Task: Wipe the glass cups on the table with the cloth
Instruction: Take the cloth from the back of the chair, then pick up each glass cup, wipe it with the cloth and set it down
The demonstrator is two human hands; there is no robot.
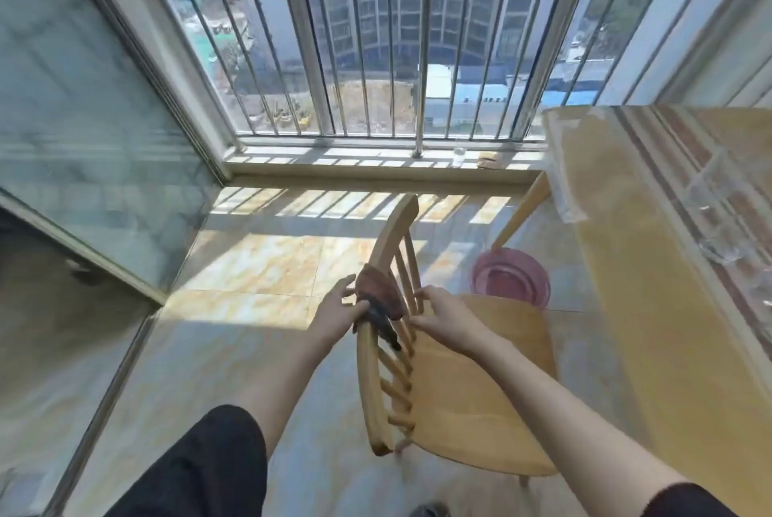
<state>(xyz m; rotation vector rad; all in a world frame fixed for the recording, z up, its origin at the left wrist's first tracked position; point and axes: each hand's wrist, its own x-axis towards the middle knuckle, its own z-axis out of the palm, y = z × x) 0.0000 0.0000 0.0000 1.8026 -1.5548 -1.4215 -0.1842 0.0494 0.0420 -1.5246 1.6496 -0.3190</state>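
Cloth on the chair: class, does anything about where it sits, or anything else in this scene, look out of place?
The cloth is draped over the chair back's top rail, not by the glass cups on the table. Both hands, left hand and right hand, are at it. A pink basin sits on the floor under the table. Nothing looks spilled or broken.

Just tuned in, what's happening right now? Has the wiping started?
Not yet. The person stands at a wooden chair beside the table. A reddish-brown cloth is draped over the chair's backrest, and both hands are on it: the left hand from the outer side, the right hand from the seat side. The glass cups sit untouched along the table's right side. A pink basin sits on the floor under the table.
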